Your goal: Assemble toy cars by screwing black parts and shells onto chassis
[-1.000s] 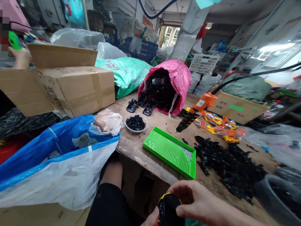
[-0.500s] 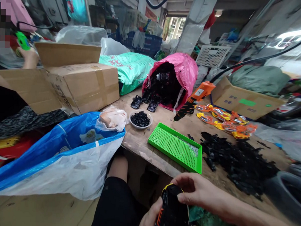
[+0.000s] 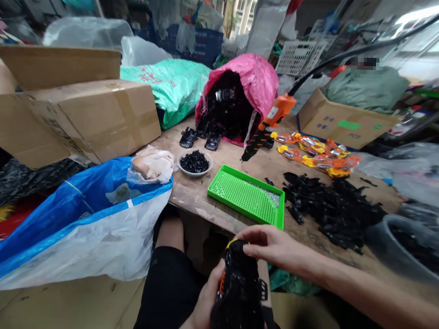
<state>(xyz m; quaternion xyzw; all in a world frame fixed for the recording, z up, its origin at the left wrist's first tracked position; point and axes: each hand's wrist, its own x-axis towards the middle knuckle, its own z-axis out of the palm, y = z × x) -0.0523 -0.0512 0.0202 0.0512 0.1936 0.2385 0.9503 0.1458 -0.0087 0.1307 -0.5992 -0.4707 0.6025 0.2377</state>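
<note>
A black toy car body (image 3: 238,290) with yellow and orange edges is held over my lap, its near end at the bottom of the view. My left hand (image 3: 205,298) grips its left side, with the thumb along the edge. At its far end my right hand (image 3: 263,243) pinches the top, thumb on the black surface. Just beyond, the green perforated tray (image 3: 245,196) holds small silver screws at its right end. An orange and black electric screwdriver (image 3: 269,125) hangs above the table, behind the tray.
Black parts (image 3: 329,206) are heaped right of the tray. A white bowl (image 3: 195,163) holds small black pieces. Further back are a pink sack (image 3: 255,74), orange-yellow parts (image 3: 317,151) and cardboard boxes. A blue-and-white sack (image 3: 105,232) lies left; a person's arm shows at the far left.
The view has shifted, so the table items appear further up and left. The car body now shows more of its black face, with both my hands still on it.
</note>
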